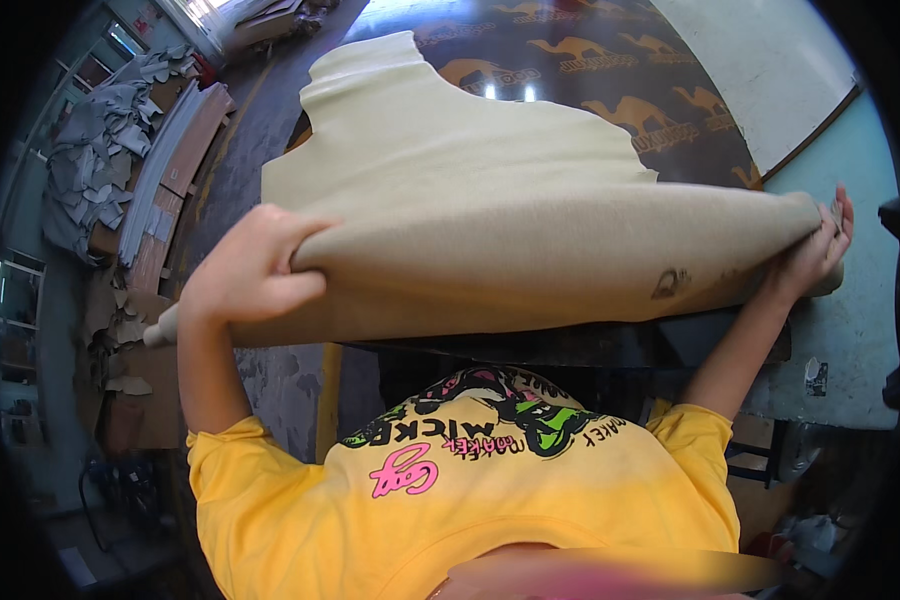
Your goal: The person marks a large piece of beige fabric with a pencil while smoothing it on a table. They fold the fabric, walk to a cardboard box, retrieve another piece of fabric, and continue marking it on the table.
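A large cream leather hide (470,150) lies over a dark glossy tabletop printed with orange camels (660,125). Its near part is lifted and folded over, so the greyish-beige back, with a dark stamped mark on its right side, faces me. My left hand (250,265) pinches the folded edge between thumb and fingers at the left. At the far right end, my right hand (815,250) grips the hide's edge, fingers pointing up, some of them partly behind the leather. Both arms are spread wide, and the hide stretches between them across the table's near side.
Grey leather scraps (95,150) are heaped at the left beside long stacked boards (170,170). More scraps (125,330) hang lower down there. To the right is a pale blue-green surface (830,345), with a white panel (770,70) farther back. A floor strip runs along the table's left side.
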